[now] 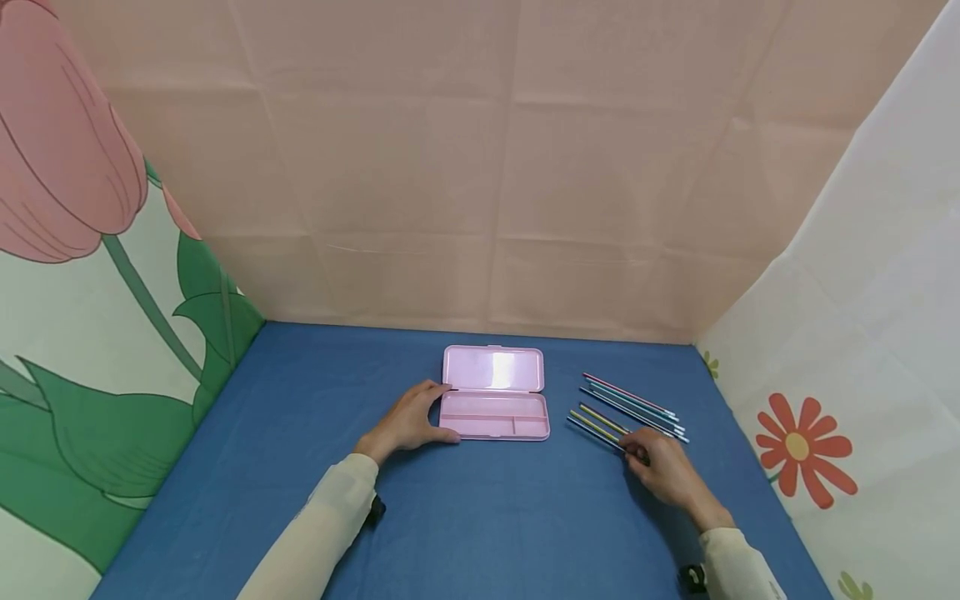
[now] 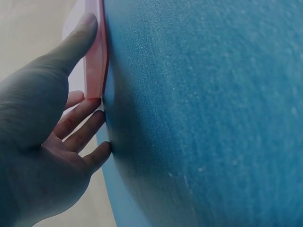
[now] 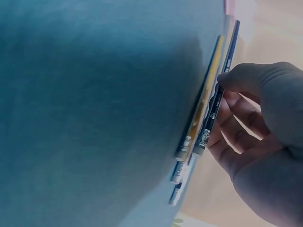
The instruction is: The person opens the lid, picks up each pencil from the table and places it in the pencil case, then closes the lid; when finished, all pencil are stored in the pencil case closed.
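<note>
A pink pencil case [image 1: 491,407] lies unfolded on the blue table, its lid [image 1: 463,368] laid back on the far side. My left hand [image 1: 408,419] holds the case's left end, thumb along the front wall and fingers at the end and behind, as the left wrist view also shows on the case [image 2: 96,71]. To the right, my right hand [image 1: 666,468] pinches a dark pencil [image 3: 214,111] between thumb and fingers. Beside it lies a yellow pencil [image 3: 202,105], with other pencil ends below. The right fingertips are partly hidden in the head view.
Beyond the right hand, several more pencils [image 1: 633,400] lie side by side, slanted. The case base has divided compartments. A beige cloth wall [image 1: 420,167] stands behind the blue table [image 1: 495,517]; printed cloths with a tulip [image 1: 67,142] and a red flower [image 1: 797,447] flank it.
</note>
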Action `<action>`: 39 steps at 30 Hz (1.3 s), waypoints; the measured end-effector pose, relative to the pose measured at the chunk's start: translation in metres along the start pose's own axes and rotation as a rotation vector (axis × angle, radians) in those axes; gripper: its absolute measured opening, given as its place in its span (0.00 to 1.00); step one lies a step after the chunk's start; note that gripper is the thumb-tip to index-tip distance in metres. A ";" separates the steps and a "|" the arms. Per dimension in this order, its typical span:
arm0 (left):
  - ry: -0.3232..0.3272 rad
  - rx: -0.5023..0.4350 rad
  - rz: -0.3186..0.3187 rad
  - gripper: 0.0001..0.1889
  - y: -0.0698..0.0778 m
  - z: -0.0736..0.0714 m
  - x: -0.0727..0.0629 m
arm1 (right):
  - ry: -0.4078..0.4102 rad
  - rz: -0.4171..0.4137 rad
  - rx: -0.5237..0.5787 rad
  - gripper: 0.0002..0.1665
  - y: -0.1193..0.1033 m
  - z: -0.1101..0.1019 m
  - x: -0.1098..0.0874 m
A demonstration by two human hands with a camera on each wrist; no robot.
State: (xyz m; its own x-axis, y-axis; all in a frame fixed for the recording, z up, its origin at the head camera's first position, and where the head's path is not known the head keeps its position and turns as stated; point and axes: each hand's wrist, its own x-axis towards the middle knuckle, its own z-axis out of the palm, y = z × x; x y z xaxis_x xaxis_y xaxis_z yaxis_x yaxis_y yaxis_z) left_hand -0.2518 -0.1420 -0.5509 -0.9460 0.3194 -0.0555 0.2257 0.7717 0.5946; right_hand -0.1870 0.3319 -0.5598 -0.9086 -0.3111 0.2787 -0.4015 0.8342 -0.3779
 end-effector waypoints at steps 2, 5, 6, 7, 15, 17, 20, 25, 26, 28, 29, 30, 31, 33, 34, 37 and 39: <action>-0.001 -0.002 -0.001 0.52 0.000 0.000 0.000 | 0.004 -0.003 0.000 0.13 -0.004 -0.003 0.003; 0.004 -0.001 0.006 0.52 0.000 -0.001 0.001 | 0.022 -0.035 0.008 0.13 -0.006 -0.004 0.008; 0.004 -0.002 0.008 0.51 0.000 -0.001 0.001 | 0.027 -0.050 0.012 0.13 -0.007 -0.005 0.010; 0.004 -0.002 0.009 0.51 0.000 -0.001 0.001 | 0.030 -0.063 0.014 0.13 -0.008 -0.005 0.013; 0.011 0.001 0.012 0.51 0.000 0.001 0.000 | 0.006 -0.126 0.056 0.13 -0.027 0.003 0.040; 0.011 -0.002 0.009 0.51 0.000 0.001 -0.001 | 0.008 -0.144 0.066 0.13 -0.033 0.006 0.048; 0.010 -0.010 0.009 0.51 0.001 0.001 -0.002 | 0.006 -0.179 0.080 0.12 -0.043 0.013 0.059; 0.006 -0.012 0.009 0.51 0.000 0.002 -0.002 | -0.033 -0.202 0.081 0.12 -0.060 0.024 0.078; 0.003 -0.011 0.008 0.51 0.001 0.002 -0.002 | -0.042 -0.207 0.085 0.11 -0.063 0.026 0.082; 0.001 -0.009 0.007 0.50 0.001 0.002 -0.002 | -0.062 -0.215 0.098 0.11 -0.070 0.030 0.089; 0.002 -0.008 0.008 0.50 0.001 0.002 -0.001 | -0.071 -0.220 0.102 0.11 -0.073 0.032 0.093; 0.002 -0.008 0.007 0.50 0.002 0.001 -0.001 | -0.079 -0.225 0.113 0.11 -0.076 0.034 0.097; 0.002 -0.007 0.009 0.51 0.002 0.001 -0.001 | -0.087 -0.228 0.124 0.12 -0.079 0.035 0.101; 0.005 -0.008 0.011 0.50 0.003 0.001 -0.001 | -0.104 -0.235 0.134 0.12 -0.084 0.040 0.108; 0.007 -0.009 0.012 0.50 0.003 0.001 -0.001 | -0.117 -0.237 0.144 0.13 -0.086 0.042 0.112; 0.007 -0.010 0.011 0.50 0.003 0.001 0.000 | -0.150 -0.230 0.160 0.12 -0.092 0.049 0.120; 0.007 -0.007 0.009 0.50 0.002 0.002 0.001 | -0.170 -0.226 0.169 0.12 -0.095 0.053 0.125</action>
State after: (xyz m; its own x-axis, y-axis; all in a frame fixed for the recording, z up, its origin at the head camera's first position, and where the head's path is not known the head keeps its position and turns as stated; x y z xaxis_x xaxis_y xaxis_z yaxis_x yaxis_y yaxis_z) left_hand -0.2515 -0.1394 -0.5509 -0.9455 0.3225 -0.0451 0.2322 0.7649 0.6009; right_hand -0.2686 0.1898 -0.5357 -0.7948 -0.5631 0.2264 -0.5956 0.6522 -0.4689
